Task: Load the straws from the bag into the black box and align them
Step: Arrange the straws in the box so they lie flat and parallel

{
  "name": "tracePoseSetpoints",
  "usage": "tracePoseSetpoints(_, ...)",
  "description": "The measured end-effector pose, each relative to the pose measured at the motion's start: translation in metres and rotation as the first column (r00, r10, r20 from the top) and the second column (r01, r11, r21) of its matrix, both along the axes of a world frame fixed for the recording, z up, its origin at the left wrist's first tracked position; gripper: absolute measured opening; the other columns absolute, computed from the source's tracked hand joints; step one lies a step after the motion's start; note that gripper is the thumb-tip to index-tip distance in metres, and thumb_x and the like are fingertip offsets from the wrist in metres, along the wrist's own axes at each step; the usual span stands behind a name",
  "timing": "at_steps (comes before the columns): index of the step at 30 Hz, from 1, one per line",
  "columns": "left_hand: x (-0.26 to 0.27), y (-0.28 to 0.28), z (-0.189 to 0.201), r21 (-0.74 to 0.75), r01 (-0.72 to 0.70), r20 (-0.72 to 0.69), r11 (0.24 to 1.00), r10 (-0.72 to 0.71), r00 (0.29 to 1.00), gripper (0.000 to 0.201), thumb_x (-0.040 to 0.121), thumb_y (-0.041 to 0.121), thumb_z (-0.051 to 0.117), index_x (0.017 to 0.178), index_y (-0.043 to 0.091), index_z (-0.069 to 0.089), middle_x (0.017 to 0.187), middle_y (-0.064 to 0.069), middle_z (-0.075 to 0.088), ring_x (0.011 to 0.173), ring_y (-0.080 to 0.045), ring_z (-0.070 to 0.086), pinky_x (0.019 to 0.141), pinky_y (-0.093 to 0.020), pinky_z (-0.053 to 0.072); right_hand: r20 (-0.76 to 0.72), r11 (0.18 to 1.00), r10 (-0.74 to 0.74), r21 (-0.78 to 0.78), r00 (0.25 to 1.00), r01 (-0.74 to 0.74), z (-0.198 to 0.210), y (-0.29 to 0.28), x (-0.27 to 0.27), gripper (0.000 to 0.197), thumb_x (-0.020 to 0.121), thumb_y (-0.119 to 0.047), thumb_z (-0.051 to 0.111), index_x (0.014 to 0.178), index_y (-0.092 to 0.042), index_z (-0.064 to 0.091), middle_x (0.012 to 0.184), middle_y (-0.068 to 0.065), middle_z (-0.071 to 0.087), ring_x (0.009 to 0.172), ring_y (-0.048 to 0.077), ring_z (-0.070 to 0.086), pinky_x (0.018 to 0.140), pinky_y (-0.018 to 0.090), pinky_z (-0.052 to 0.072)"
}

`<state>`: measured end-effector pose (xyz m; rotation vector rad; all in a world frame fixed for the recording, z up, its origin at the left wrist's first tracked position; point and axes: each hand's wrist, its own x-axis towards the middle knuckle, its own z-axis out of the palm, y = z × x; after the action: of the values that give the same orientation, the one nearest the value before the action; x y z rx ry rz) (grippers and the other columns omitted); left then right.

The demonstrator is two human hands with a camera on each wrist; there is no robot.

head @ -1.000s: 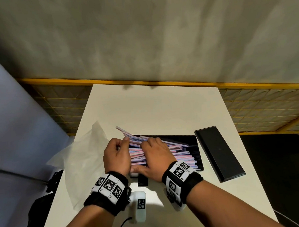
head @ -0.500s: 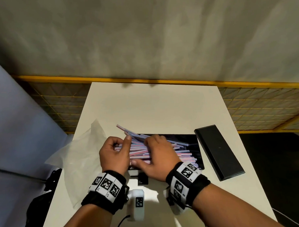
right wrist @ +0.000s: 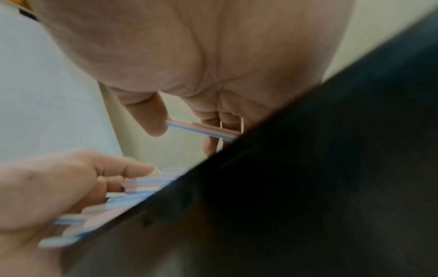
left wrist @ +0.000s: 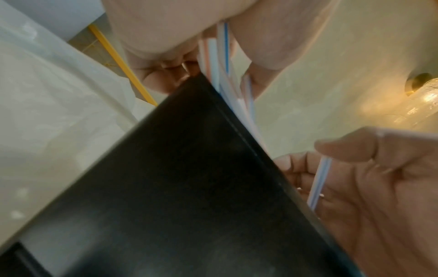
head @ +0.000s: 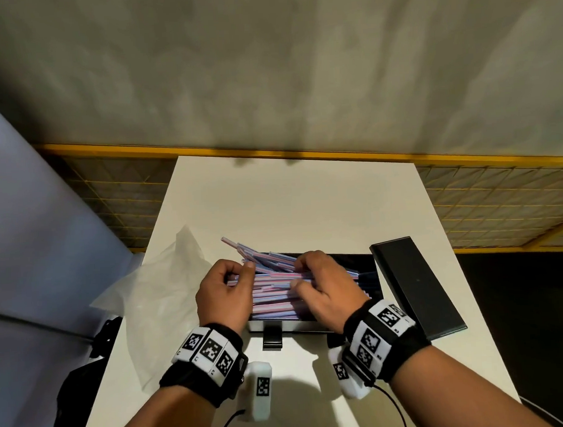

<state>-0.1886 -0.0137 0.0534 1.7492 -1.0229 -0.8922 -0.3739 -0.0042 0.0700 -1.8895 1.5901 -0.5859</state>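
Both hands work the straws [head: 274,291] in our black box [head: 370,274]: left hand [head: 225,291] and right hand [head: 322,285] curl fingers around small bunches.

The head view looks from above, forward and steeply down onto a white table [head: 292,206], far enough to take in both forearms, the whole tabletop, a wall beyond and floor at each side. The left wrist view sits low and very close beside the black box [left wrist: 180,187], looking up along its outer wall past the left hand [left wrist: 166,28] toward the wall and a lamp; the box fills most of the picture. The right wrist view is as near, looking along the right hand [right wrist: 189,56] over the box edge [right wrist: 308,168], and is blurred. All three share the box [head: 366,264], the straws [head: 274,297] and both hands.
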Motion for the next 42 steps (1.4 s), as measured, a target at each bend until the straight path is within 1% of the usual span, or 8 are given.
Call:
tracePoseSetpoints(4, -0.001, 0.004, -0.001, -0.031, 0.034, -0.049, 0.999, -0.036, 0.998, 0.018, 0.077, 0.05, 0.066, 0.075, 0.033, 0.064, 0.085, 0.001, 0.07, 0.084, -0.02, 0.067, 0.084, -0.045, 0.055, -0.058, 1.0, 0.021, -0.005, 0.998, -0.021, 0.003, 0.001, -0.016, 0.068, 0.075, -0.071, 0.053, 0.116, -0.018, 0.059, 0.108, -0.003, 0.06, 0.1, 0.012, 0.053, 0.087, 0.027, 0.044)
tracePoseSetpoints(11, -0.008, 0.007, 0.0, -0.033, 0.054, -0.019, 0.998, -0.055, 0.998, 0.011, 0.084, 0.038, 0.068, 0.077, 0.033, 0.06, 0.092, 0.001, 0.064, 0.089, -0.021, 0.065, 0.086, -0.045, 0.053, -0.201, 0.994, -0.066, 0.067, 0.977, 0.081, 0.002, -0.001, -0.034, 0.048, 0.074, -0.024, 0.059, 0.121, -0.017, 0.064, 0.114, 0.003, 0.064, 0.106, 0.021, 0.059, 0.092, 0.026, 0.045)
tracePoseSetpoints(16, -0.008, 0.01, 0.001, -0.038, 0.068, 0.037, 0.997, -0.066, 0.997, 0.014, 0.09, 0.021, 0.067, 0.079, 0.026, 0.061, 0.092, 0.006, 0.057, 0.089, -0.021, 0.06, 0.085, -0.031, 0.045, -0.325, 1.0, 0.014, 0.012, 0.946, -0.011, -0.005, -0.006, -0.029, 0.021, 0.091, -0.022, 0.054, 0.1, -0.019, 0.073, 0.099, 0.003, 0.069, 0.096, 0.026, 0.062, 0.082, 0.036, 0.049)
tracePoseSetpoints(23, -0.007, 0.01, 0.0, -0.034, 0.029, -0.041, 0.999, -0.03, 0.999, 0.018, 0.095, 0.032, 0.056, 0.078, 0.031, 0.056, 0.099, -0.008, 0.063, 0.09, -0.021, 0.058, 0.082, -0.031, 0.041, 0.077, 0.916, 0.056, -0.401, 0.995, -0.021, 0.052, 0.007, -0.007, 0.018, 0.095, -0.012, 0.049, 0.105, -0.012, 0.065, 0.092, 0.001, 0.067, 0.085, 0.018, 0.06, 0.076, 0.029, 0.046)
tracePoseSetpoints(27, -0.007, 0.008, -0.005, -0.04, -0.013, -0.085, 0.999, 0.009, 0.996, 0.032, 0.078, 0.06, 0.045, 0.079, 0.031, 0.059, 0.096, -0.006, 0.068, 0.093, -0.026, 0.064, 0.09, -0.047, 0.05, 0.049, 0.897, 0.184, -0.416, 0.982, -0.147, 0.056, 0.014, 0.013, 0.026, 0.098, -0.022, 0.045, 0.113, -0.014, 0.064, 0.095, 0.002, 0.065, 0.088, 0.02, 0.057, 0.079, 0.029, 0.042)
tracePoseSetpoints(30, -0.007, 0.007, -0.004, -0.011, -0.009, -0.089, 1.0, 0.008, 0.996, 0.039, 0.076, 0.064, 0.042, 0.082, 0.031, 0.06, 0.098, -0.004, 0.068, 0.095, -0.025, 0.064, 0.092, -0.048, 0.049, -0.147, 0.97, 0.171, -0.145, 0.974, -0.193, 0.017, 0.015, 0.015, 0.054, 0.093, -0.051, 0.045, 0.135, -0.017, 0.054, 0.116, 0.005, 0.062, 0.107, 0.025, 0.054, 0.093, 0.037, 0.043)
tracePoseSetpoints(36, -0.007, 0.015, 0.0, -0.01, 0.057, 0.114, 0.998, -0.055, 0.992, 0.018, 0.096, 0.029, 0.058, 0.08, 0.022, 0.056, 0.094, -0.003, 0.059, 0.086, -0.019, 0.054, 0.075, -0.026, 0.034, -0.508, 0.989, 0.142, 0.117, 0.85, -0.095, -0.016, 0.011, -0.008, 0.097, 0.071, -0.09, 0.022, 0.144, -0.028, 0.036, 0.132, 0.0, 0.048, 0.123, 0.025, 0.042, 0.105, 0.045, 0.032)
tracePoseSetpoints(42, -0.005, 0.011, -0.002, 0.044, 0.011, 0.139, 0.999, -0.017, 0.99, 0.034, 0.093, 0.027, 0.062, 0.069, 0.005, 0.055, 0.067, -0.008, 0.059, 0.061, -0.019, 0.048, 0.054, -0.02, 0.033, -0.491, 0.975, 0.209, 0.169, 0.846, -0.142, -0.013, 0.0, 0.003, 0.094, 0.068, -0.092, 0.023, 0.129, -0.024, 0.047, 0.118, 0.002, 0.048, 0.114, 0.026, 0.045, 0.099, 0.043, 0.036)
